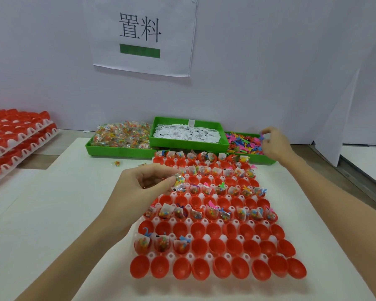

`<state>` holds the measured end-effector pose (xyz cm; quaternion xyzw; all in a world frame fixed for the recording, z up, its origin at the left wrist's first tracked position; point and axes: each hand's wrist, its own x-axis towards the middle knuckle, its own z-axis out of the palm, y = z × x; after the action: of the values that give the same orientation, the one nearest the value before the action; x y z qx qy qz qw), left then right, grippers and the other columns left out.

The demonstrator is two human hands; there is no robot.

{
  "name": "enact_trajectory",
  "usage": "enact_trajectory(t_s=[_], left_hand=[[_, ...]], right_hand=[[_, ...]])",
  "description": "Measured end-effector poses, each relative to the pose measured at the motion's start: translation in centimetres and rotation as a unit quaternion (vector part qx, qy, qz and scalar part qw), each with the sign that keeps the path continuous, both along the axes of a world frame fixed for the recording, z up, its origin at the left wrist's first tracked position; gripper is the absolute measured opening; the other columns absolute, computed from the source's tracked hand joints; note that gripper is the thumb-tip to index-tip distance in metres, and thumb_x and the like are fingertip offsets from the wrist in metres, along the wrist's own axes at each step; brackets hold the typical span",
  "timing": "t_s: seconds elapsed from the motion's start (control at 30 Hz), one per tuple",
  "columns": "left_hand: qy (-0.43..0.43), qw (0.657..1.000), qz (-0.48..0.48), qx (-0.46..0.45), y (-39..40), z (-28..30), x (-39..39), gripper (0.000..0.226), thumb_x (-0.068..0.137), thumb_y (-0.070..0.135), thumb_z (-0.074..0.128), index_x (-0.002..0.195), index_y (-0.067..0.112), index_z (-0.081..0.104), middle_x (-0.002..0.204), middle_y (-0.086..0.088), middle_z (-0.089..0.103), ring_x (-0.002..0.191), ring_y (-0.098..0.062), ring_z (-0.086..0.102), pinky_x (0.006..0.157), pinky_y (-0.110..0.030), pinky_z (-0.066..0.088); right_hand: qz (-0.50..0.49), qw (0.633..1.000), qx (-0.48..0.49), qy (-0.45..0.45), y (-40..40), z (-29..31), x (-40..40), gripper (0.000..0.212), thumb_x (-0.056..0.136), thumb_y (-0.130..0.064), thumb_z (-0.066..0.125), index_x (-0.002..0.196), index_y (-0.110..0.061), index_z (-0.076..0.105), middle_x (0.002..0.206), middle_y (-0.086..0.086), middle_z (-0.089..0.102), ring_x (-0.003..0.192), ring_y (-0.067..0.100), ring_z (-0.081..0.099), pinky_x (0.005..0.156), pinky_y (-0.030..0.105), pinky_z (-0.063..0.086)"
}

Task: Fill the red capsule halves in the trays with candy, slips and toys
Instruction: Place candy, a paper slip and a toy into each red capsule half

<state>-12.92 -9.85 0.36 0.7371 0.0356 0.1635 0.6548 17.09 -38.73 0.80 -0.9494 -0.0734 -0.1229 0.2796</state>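
1. Pinched between thumb and fingertips, a clear crinkly packet of coloured candy beads (178, 181) sat in the left hand (147, 184), just above the white plastic tray (206, 236) of glossy red capsule halves (218, 246).
2. Right hand (275, 143) was over the far green bin of small bright rubbery toys (244, 143), fingers curled tight round a little blue toy (262, 137).
3. Alternate rows were already stuffed; the near filled row stopped after three cups.
4. To do it well, the packet probably wanted dropping upright into the next bare cup, toy tucked beside it.
5. White paper slips (187, 133) waited in the middle green bin, loose candy packets (122, 134) heaped left of it.
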Motion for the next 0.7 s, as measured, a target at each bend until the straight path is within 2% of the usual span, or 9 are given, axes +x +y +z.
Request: enact_trajectory(t_s=[0.1,0.13,0.23,0.37,0.53,0.7], left_hand=[[0.002,1.0,0.001,0.003,0.2,0.0,0.1,0.016,0.09,0.01,0.076,0.097,0.022,0.083,0.093,-0.002,0.08,0.081,-0.018,0.075,0.078,-0.019,0.059],[0.001,1.0,0.0,0.001,0.3,-0.1,0.1,0.016,0.09,0.011,0.076,0.097,0.023,0.083,0.093,-0.003,0.08,0.082,-0.019,0.075,0.078,-0.02,0.059],[0.002,1.0,-0.004,0.0,0.5,-0.1,0.2,0.015,0.09,0.012,0.077,0.098,0.023,0.083,0.094,-0.002,0.08,0.084,-0.02,0.075,0.081,-0.022,0.06],[0.002,1.0,-0.004,0.007,0.6,-0.3,0.3,0.015,0.09,0.014,0.077,0.099,0.025,0.083,0.094,-0.002,0.08,0.084,-0.019,0.075,0.08,-0.023,0.059],[0.0,1.0,-0.005,0.006,0.6,-0.3,0.2,0.016,0.089,0.016,0.077,0.096,0.03,0.083,0.094,0.0,0.08,0.082,-0.018,0.075,0.078,-0.02,0.058],[-0.008,1.0,-0.004,0.0,0.6,-0.2,0.2,0.018,0.089,0.016,0.077,0.097,0.031,0.082,0.094,0.0,0.08,0.083,-0.017,0.076,0.079,-0.019,0.058]], right_hand=[[-0.008,0.999,-0.039,0.018,-0.8,-0.6,0.7,0.026,0.097,-0.003,0.055,0.121,0.0,0.064,0.097,0.021,0.068,0.062,0.022,0.052,0.056,0.031,0.041],[-0.014,0.999,-0.041,0.016,-1.1,-0.7,0.9,0.022,0.097,-0.004,0.057,0.116,0.001,0.066,0.099,0.022,0.069,0.065,0.025,0.055,0.059,0.032,0.043],[-0.027,0.999,-0.021,-0.006,-1.8,-0.7,1.3,0.02,0.097,-0.007,0.063,0.102,0.008,0.075,0.105,0.025,0.073,0.094,0.037,0.068,0.084,0.043,0.053],[-0.042,0.998,-0.037,-0.011,-2.5,-0.4,1.6,0.016,0.094,-0.009,0.068,0.103,0.002,0.078,0.105,0.02,0.076,0.101,0.034,0.069,0.094,0.045,0.054],[-0.03,0.997,-0.062,-0.028,-2.9,-0.3,1.0,0.022,0.089,0.004,0.059,0.097,-0.002,0.079,0.1,0.018,0.076,0.082,0.025,0.062,0.083,0.036,0.053],[-0.016,0.995,-0.007,-0.094,-2.3,0.4,-0.4,0.025,0.092,0.0,0.057,0.105,-0.006,0.078,0.098,0.017,0.076,0.083,0.026,0.067,0.085,0.042,0.057]])
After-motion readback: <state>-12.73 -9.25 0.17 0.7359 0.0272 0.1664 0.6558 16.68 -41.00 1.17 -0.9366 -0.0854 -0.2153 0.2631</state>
